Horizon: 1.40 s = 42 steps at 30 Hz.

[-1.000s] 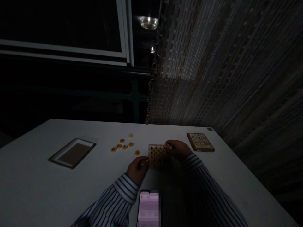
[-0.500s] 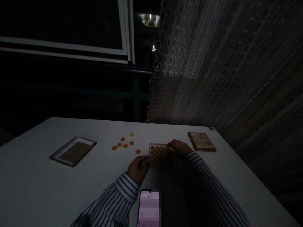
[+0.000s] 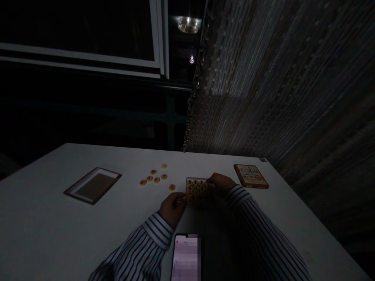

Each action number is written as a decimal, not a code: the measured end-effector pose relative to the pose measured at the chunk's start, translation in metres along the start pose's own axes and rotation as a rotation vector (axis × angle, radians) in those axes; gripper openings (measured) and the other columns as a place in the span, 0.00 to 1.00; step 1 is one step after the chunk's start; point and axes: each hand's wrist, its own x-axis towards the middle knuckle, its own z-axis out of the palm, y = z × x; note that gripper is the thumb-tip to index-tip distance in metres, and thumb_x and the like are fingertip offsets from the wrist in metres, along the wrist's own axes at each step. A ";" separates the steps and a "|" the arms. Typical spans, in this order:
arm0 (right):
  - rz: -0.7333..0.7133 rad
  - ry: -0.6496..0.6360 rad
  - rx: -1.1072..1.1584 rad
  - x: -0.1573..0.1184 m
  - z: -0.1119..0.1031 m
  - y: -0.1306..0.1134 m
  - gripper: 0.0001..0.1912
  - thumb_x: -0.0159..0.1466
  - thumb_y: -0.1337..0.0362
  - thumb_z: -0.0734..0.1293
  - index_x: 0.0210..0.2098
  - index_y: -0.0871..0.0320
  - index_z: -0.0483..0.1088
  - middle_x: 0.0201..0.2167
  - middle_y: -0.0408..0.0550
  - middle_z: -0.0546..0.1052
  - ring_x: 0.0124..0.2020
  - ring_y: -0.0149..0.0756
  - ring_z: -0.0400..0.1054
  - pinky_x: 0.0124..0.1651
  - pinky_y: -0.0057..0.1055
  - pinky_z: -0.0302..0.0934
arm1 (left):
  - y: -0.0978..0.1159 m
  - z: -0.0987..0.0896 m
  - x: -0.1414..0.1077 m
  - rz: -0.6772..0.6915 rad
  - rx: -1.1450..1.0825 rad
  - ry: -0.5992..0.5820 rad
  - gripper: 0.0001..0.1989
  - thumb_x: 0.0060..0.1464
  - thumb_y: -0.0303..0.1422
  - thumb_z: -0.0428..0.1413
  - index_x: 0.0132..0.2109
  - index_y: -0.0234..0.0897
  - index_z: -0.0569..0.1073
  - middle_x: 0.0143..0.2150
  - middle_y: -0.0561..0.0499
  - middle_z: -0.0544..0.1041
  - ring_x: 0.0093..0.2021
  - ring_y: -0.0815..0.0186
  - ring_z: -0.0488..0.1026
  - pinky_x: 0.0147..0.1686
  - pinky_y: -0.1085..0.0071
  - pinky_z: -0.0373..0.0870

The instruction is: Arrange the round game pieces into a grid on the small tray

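A small shallow tray (image 3: 186, 179) stands on the table, filled with rows of round Chinese chess pieces (image 3: 197, 191), some with black characters and some with red. At its left edge, my left hand (image 3: 172, 210) is closed, thumb and fingers pinching the rim. My right hand (image 3: 221, 182) reaches over the far right corner, its bent fingers closed at a chess piece there; the fingertips are dim and partly hidden. Left of the tray lie several loose chess pieces (image 3: 156, 180), mostly red-marked, with one lone piece (image 3: 172, 187) nearest my left hand.
An open box half (image 3: 93, 185) lies at the left of the white table (image 3: 38, 218). A printed box lid (image 3: 251, 175) rests at the right. In front of me is a phone (image 3: 186, 257) with its screen lit. A string curtain (image 3: 234, 97) hangs behind the table.
The view shifts slightly. My right fingers have settled lower over the tray's far right corner, covering a red-marked piece seen there before. My left hand stays at the rim.
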 end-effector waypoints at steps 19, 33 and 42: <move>-0.029 0.003 -0.009 -0.001 0.001 0.002 0.16 0.59 0.63 0.59 0.44 0.53 0.71 0.40 0.51 0.71 0.41 0.38 0.66 0.39 0.28 0.56 | 0.009 -0.004 -0.001 0.011 0.039 -0.018 0.12 0.45 0.36 0.52 0.35 0.35 0.74 0.30 0.48 0.76 0.29 0.66 0.72 0.31 0.69 0.69; -0.043 0.009 -0.054 -0.003 0.005 0.003 0.15 0.58 0.61 0.59 0.41 0.53 0.72 0.39 0.52 0.72 0.39 0.38 0.67 0.37 0.28 0.56 | 0.008 -0.005 0.001 0.037 0.049 -0.028 0.11 0.44 0.36 0.53 0.34 0.37 0.74 0.31 0.49 0.77 0.31 0.65 0.72 0.33 0.68 0.70; -0.034 0.023 -0.055 -0.003 0.005 0.003 0.14 0.59 0.61 0.58 0.40 0.54 0.72 0.39 0.51 0.72 0.38 0.38 0.67 0.35 0.28 0.56 | 0.012 -0.005 0.000 0.041 0.048 -0.018 0.10 0.44 0.35 0.53 0.33 0.36 0.74 0.29 0.49 0.76 0.29 0.66 0.72 0.31 0.70 0.70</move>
